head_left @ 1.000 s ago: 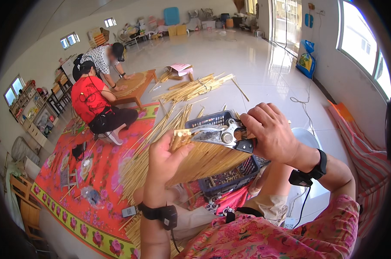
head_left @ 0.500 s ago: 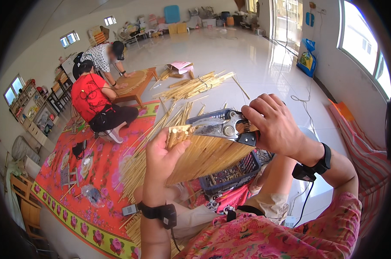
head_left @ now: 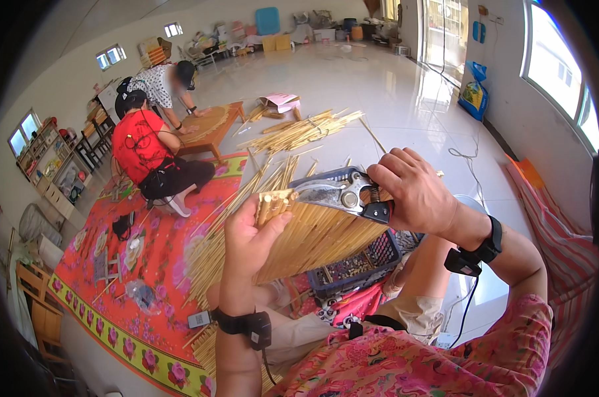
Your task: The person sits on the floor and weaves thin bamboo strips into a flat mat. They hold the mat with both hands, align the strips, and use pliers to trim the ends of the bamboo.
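Observation:
My left hand (head_left: 244, 239) is closed on the edge of a mat of pale yellow stalks (head_left: 329, 231), thumb on the near side. Cut, round stalk ends show above its fingers. Wrapped round the handles of a pair of pruning shears (head_left: 347, 198) is my right hand (head_left: 418, 190). The metal blades point left and their tip is at the stalk ends beside my left hand; whether they touch a stalk I cannot tell. Behind and below the mat stands a dark blue plastic basket (head_left: 379, 255) with small cut bits in it.
Loose stalks (head_left: 306, 132) lie in a pile on the tiled floor ahead. A red flowered mat (head_left: 114, 278) spreads to the left. Two people, one in a red shirt (head_left: 139, 149), work at a low wooden table (head_left: 210, 145). A cable (head_left: 468, 155) runs along the floor at right.
The view has shifted slightly, and my right hand has moved a little left with the shears. My left hand keeps its hold on the mat edge.

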`<state>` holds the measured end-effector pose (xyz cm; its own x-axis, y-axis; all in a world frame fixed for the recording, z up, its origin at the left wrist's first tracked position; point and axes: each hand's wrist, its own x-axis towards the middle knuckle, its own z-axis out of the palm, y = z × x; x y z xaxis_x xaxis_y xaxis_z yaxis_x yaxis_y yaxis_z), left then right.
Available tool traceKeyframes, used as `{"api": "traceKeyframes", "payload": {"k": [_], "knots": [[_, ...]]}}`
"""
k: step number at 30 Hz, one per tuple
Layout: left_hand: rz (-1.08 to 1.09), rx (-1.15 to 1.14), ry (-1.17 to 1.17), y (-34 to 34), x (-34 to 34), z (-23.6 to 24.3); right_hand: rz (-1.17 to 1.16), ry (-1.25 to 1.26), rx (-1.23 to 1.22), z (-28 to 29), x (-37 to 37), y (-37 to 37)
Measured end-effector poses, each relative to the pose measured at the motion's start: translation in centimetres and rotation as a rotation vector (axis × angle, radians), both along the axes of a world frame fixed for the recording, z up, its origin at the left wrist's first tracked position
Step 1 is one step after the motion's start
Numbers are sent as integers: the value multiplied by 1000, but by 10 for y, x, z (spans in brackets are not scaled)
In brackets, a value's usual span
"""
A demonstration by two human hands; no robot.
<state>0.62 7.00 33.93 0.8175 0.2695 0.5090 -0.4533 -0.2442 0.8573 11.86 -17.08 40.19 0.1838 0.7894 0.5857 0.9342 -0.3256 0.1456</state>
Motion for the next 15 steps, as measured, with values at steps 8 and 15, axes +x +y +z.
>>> {"api": "traceKeyframes", "payload": {"k": [8, 15], "knots": [[26, -22, -15, -1, 2, 0, 28, 76, 18, -2, -3, 4], [43, 14, 4, 2, 3, -4, -18, 73, -20, 2, -10, 10]]}}
